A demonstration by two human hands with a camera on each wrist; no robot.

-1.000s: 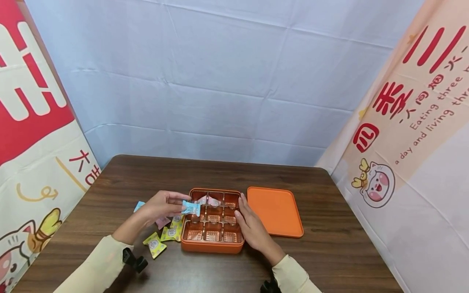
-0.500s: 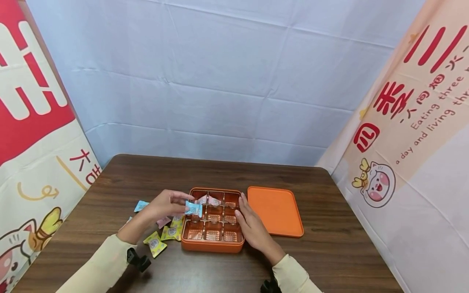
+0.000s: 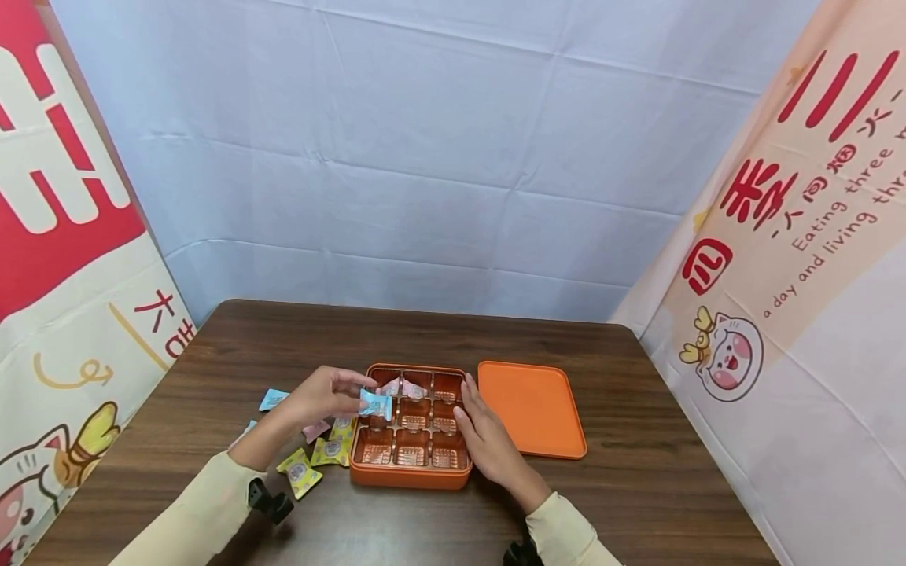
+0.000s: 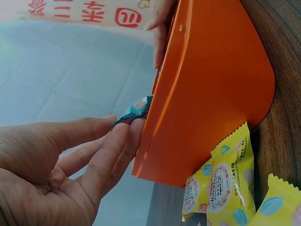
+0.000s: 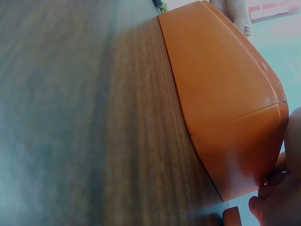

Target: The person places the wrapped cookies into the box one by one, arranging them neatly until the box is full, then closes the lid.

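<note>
Between thumb and fingers, my left hand [image 3: 322,399] pinches a blue wrapped candy [image 3: 376,405] over the left middle compartment of an orange box [image 3: 410,477]. The left wrist view has this candy [image 4: 136,110] right at the box's rim. A clear divided insert splits the box into several compartments. Pink wrapped candies [image 3: 414,389] lie in the back left and back middle ones. My right hand [image 3: 491,440] rests along the box's right side, fingers extended and thumb over the rim. In the right wrist view, part of that hand [image 5: 282,193] shows at the box's corner.
Yellow wrapped candies [image 3: 300,472] lie left of the box, with a pink candy [image 3: 316,429] among them. A blue candy [image 3: 272,399] lies farther left, partly behind the left arm. The flat orange lid [image 3: 531,409] lies right of the box on the wooden table [image 3: 623,487].
My left hand has shifted slightly right and toward the front with the blue candy, uncovering more of the blue candy on the table. The right hand and box have stayed in place.
</note>
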